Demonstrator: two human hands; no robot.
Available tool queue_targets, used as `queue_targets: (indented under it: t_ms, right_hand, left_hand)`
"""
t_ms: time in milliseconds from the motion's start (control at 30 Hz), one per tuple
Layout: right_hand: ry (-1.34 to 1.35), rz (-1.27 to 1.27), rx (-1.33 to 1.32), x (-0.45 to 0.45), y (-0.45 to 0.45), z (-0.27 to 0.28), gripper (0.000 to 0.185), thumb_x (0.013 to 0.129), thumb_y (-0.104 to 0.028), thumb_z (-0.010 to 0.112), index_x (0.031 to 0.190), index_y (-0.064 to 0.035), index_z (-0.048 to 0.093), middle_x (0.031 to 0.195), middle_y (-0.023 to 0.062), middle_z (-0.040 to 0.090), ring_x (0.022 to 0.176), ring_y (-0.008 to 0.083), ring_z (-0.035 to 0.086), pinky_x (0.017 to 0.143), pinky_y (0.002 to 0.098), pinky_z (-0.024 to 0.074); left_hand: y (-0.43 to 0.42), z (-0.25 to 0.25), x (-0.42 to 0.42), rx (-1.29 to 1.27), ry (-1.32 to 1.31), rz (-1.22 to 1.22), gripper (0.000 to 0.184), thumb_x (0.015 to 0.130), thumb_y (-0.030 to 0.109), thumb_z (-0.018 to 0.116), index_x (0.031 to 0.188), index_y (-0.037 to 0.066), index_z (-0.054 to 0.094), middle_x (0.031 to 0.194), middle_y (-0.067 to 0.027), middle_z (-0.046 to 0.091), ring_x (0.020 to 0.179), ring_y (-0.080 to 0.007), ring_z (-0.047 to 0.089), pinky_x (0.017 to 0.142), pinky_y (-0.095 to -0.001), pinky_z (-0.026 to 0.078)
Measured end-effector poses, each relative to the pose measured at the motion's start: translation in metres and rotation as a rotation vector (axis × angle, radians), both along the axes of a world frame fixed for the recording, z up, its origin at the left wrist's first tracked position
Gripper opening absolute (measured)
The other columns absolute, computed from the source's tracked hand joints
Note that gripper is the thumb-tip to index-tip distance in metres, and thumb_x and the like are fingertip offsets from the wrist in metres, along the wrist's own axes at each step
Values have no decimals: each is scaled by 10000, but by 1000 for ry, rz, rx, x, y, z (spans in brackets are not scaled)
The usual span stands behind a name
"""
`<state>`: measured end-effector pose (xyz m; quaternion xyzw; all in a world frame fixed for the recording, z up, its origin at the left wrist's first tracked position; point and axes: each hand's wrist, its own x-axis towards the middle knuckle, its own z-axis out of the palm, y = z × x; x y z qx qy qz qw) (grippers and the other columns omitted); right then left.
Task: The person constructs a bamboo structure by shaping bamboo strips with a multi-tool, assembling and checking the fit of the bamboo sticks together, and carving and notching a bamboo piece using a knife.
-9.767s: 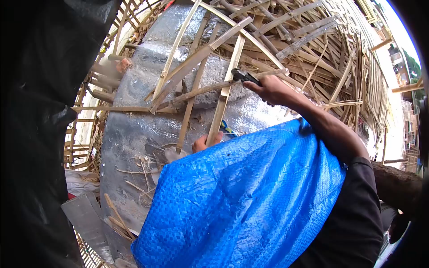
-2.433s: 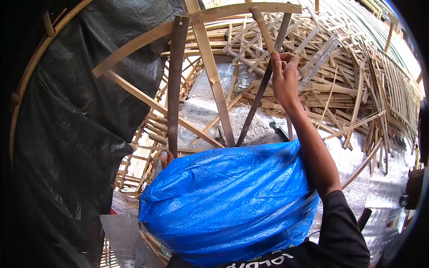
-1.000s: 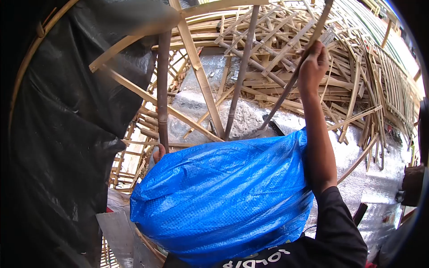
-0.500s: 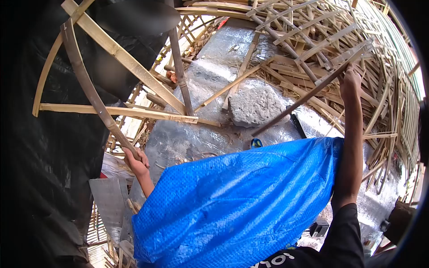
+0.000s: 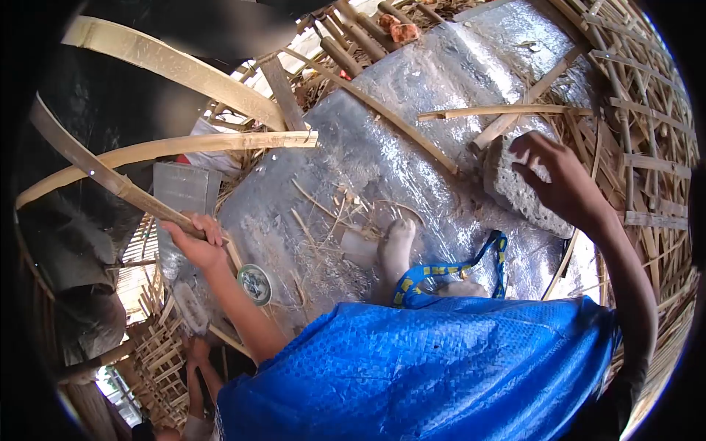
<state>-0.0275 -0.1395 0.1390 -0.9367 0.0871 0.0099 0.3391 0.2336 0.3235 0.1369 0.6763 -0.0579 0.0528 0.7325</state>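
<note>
My left hand (image 5: pixel 197 242) is closed around the lower end of a curved, dark-skinned bamboo strip (image 5: pixel 110 180) that rises to the upper left. Pale bamboo strips (image 5: pixel 184 73) lie near it, one crossing it; whether they are joined cannot be made out. My right hand (image 5: pixel 559 180) is held over a rough grey stone block (image 5: pixel 507 180), fingers bent and apart, with nothing seen in them. Contact with the block is unclear. Over my lap lies a blue woven plastic sheet (image 5: pixel 426 367), with a blue and yellow strap (image 5: pixel 448 270) beside my foot.
A woven bamboo lattice (image 5: pixel 640 125) and strips line the right side. Loose strips (image 5: pixel 507 110) lie on the silvery floor sheet (image 5: pixel 353 147). A small round container (image 5: pixel 254 284) stands near my left forearm. Another person's hands (image 5: pixel 195 353) show at lower left.
The view has swung and tilted. My right hand held a long dark bamboo strip before and now has none in it. My left hand keeps its curved strip.
</note>
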Motion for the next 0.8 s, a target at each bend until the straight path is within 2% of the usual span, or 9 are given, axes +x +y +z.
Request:
queue_targets:
  t_ms: [67, 133, 167, 200, 267, 467, 600, 700, 800]
  right_hand:
    - [-13, 479, -19, 32, 30, -69, 250, 894, -148, 677, 1076, -2, 587, 1027, 165, 655, 907, 278, 679, 787, 419, 565]
    - [225, 580, -71, 60, 68, -101, 387, 891, -266, 670, 1149, 4, 567, 1039, 177, 632, 946, 336, 667, 815, 411, 564]
    - [112, 602, -207, 67, 90, -134, 388, 900, -284, 640, 1149, 3, 557, 1094, 163, 611, 1038, 318, 629, 850, 420, 533]
    - [88, 498, -340, 79, 123, -149, 332, 888, -239, 620, 1112, -1, 564, 1153, 153, 591, 1114, 291, 582, 890, 414, 500]
    - [-28, 394, -469, 82, 145, -170, 246, 871, -159, 563, 1055, 4, 548, 979, 111, 580, 1016, 246, 597, 843, 354, 501]
    - [216, 293, -183, 86, 107, -169, 160, 865, -12, 511, 1008, 47, 550, 840, 198, 652, 756, 370, 698, 588, 459, 568]
    - [372, 283, -108, 93, 75, -139, 215, 848, -83, 572, 1005, 63, 572, 1010, 208, 670, 888, 360, 697, 683, 451, 573]
    - [131, 91, -542, 96, 59, -141, 195, 878, -123, 570, 992, 28, 618, 1075, 202, 640, 1028, 313, 617, 847, 407, 520]
    - [295, 191, -519, 102, 55, -161, 241, 895, -139, 560, 999, 62, 642, 1034, 189, 650, 1001, 296, 626, 780, 405, 513]
  left_hand:
    - [1, 3, 4, 8, -18, -9, 631, 968, 677, 348, 679, 126, 451, 473, 13, 335, 328, -112, 280, 320, -249, 207]
    - [4, 3, 3, 6, 27, 88, 635, 969, 680, 334, 683, 125, 455, 458, 7, 340, 319, -113, 286, 315, -248, 216]
    - [15, 1, 4, 93, -10, 34, 646, 945, 705, 366, 726, 103, 454, 530, 0, 394, 328, -111, 301, 299, -250, 214]
    - [18, 0, 1, 99, 1, -59, 644, 945, 703, 366, 732, 103, 465, 520, -10, 407, 312, -112, 309, 284, -243, 212]
    - [15, -2, -4, 124, 6, -41, 643, 950, 690, 377, 739, 91, 471, 495, -20, 403, 303, -116, 311, 282, -245, 230]
    - [20, -29, -9, 220, 124, 157, 649, 941, 676, 437, 785, 49, 491, 537, -26, 433, 314, -111, 320, 305, -250, 246]
    - [2, -29, -7, 263, 125, 144, 662, 938, 685, 433, 776, 45, 489, 524, -25, 424, 320, -107, 323, 314, -244, 240]
    - [-11, -27, -6, 213, 113, 102, 658, 945, 680, 424, 724, 62, 473, 520, -22, 416, 326, -101, 324, 316, -234, 226]
    - [-26, -24, -9, 165, 81, 138, 622, 966, 653, 408, 688, 98, 446, 503, -5, 383, 325, -95, 312, 304, -233, 217]
